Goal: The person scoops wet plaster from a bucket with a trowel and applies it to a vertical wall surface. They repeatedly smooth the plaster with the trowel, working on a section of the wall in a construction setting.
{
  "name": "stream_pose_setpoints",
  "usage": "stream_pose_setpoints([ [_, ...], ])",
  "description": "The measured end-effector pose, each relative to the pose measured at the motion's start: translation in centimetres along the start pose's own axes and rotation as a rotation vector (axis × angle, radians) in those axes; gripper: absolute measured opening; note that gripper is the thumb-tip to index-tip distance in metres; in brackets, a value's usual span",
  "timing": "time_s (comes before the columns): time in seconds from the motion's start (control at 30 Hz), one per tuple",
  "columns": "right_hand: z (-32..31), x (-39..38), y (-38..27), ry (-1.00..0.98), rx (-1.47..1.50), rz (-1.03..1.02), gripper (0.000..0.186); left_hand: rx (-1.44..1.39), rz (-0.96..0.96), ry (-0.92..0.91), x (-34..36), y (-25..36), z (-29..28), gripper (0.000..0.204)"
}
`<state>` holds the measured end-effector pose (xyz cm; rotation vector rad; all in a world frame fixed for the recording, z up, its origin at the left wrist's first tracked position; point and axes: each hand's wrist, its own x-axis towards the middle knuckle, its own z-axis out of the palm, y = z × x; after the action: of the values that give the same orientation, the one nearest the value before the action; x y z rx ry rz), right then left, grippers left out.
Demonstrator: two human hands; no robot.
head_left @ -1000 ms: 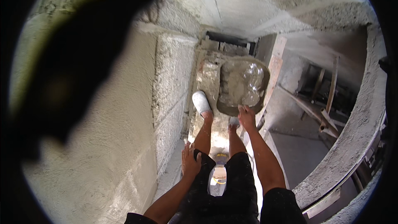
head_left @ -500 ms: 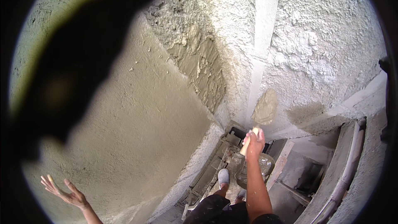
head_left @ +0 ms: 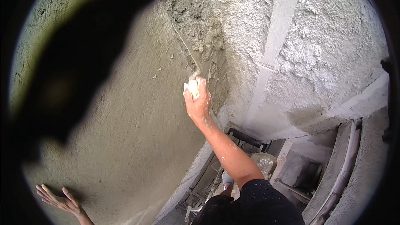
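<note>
My right hand (head_left: 198,100) grips the pale handle of a trowel (head_left: 193,77), whose thin edge lies against the wet grey mortar along the rough strip beside the wall corner. The left wall (head_left: 125,125) carries a smoother coat of damp plaster. At the lower left, my left hand (head_left: 58,200) has its fingers spread against that plaster or very close to it. Below my right forearm a tub of mortar (head_left: 263,162) is partly hidden by the arm. A large dark blurred shape covers the upper left of the view.
A rough whitish wall (head_left: 316,50) with a smooth vertical strip stands to the right. Below are a narrow plank platform (head_left: 218,185) under my foot, a board (head_left: 281,158) beside the tub, a dark recess (head_left: 308,177) and a curved concrete edge with a pipe (head_left: 346,166).
The view rose from tub to wall. My right hand lifted mortar on the trowel and has moved up-left onto the wall. My left hand left my leg and is now spread at the wall.
</note>
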<state>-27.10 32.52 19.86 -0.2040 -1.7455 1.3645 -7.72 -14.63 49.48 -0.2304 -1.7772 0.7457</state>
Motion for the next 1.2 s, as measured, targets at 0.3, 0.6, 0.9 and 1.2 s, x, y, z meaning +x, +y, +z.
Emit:
stream_pose_setpoints([
  [0.3, -8.6, -10.4, 8.5, -0.369, -0.728, 0.926, 0.042, -0.014, -0.018, -0.002, -0.2, -0.3, 0.1, 0.082],
  [0.6, -5.8, 6.7, 17.1, 0.029, 0.466, 1.138, 0.031, -0.09, -0.033, -0.057, 0.7, 1.4, -0.7, 0.09],
  [0.9, -4.5, 15.1, 18.1, -0.139, 0.274, 1.062, 0.036, -0.041, -0.036, -0.1, 0.3, 0.8, -0.7, 0.094],
  [1.2, -3.0, 16.4, 10.4, -0.086, 0.083, 0.837, 0.04, -0.031, -0.045, -0.107, 0.4, 0.9, -0.8, 0.095],
])
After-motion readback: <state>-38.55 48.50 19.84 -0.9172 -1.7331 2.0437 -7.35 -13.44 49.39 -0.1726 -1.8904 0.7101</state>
